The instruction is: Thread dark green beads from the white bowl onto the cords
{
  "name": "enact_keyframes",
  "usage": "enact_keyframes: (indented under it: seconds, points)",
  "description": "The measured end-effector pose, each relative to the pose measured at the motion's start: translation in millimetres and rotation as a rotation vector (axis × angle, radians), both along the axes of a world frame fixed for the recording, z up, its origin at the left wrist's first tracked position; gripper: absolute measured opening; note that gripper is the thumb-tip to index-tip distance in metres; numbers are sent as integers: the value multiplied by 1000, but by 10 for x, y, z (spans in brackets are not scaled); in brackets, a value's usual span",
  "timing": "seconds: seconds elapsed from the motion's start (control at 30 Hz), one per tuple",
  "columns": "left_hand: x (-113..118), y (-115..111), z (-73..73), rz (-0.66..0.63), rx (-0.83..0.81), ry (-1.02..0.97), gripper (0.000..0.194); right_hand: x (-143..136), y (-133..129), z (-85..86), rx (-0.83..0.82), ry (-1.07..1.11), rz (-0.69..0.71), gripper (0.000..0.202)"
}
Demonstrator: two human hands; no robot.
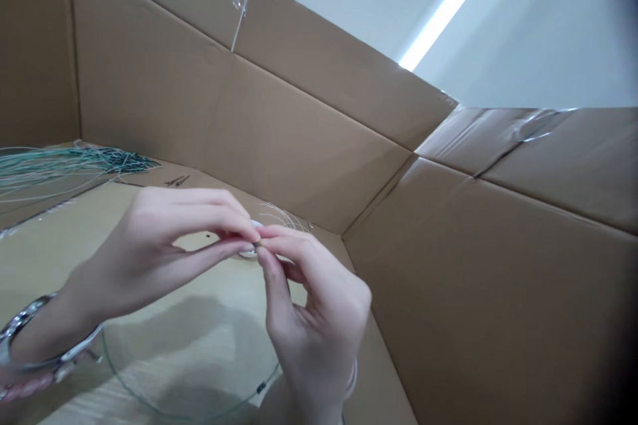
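My left hand (164,246) and my right hand (316,299) meet fingertip to fingertip, each in a pinch. Between the tips shows a small dark piece (256,247), mostly covered by the fingers and too small to name. Below the hands a thin green cord (149,407) curves in a wide loop, with a small black bead-like part (260,388) on it near my right wrist. Whether the cord runs up into the fingers is hidden. Right behind the fingertips, a white round thing (248,254) is partly covered.
Cardboard walls (309,139) surround the pale work surface (219,332). At the far left lies a bundle of green and white cords (119,159). Near it is a small dark tool (177,180). Thin white strands (284,216) lie behind my right hand, and a tiny black piece (208,236) rests on the surface.
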State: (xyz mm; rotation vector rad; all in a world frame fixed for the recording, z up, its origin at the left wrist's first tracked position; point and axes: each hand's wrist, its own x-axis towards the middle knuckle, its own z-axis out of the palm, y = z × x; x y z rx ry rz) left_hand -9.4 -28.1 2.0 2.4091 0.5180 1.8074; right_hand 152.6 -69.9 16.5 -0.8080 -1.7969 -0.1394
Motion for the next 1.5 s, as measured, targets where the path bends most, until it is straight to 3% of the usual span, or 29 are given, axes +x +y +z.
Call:
enact_keyframes:
  seconds: [0.13,0.27,0.57,0.7,0.87,1.03,1.5]
  points:
    - [20,27,21,-166,-164,-143,17,-33,15,-8,-33,148,90,10]
    - [36,28,64,-244,-251,-162,16,-46,11,-29,-72,205,110,9]
    - [42,-16,44,-77,-104,-58,14,-46,8,-41,-32,118,0,10]
    - [44,9,29,-67,-86,-72,15,-51,41,-61,-38,130,20,11]
    - [8,45,22,-117,-58,-28,21,-98,76,-64,-17,235,113,14]
    - [48,42,6,-260,-171,-106,22,-150,81,-63,32,306,139,14]
    - [82,21,29,-243,-252,-172,13,-188,132,-136,108,260,96,11]
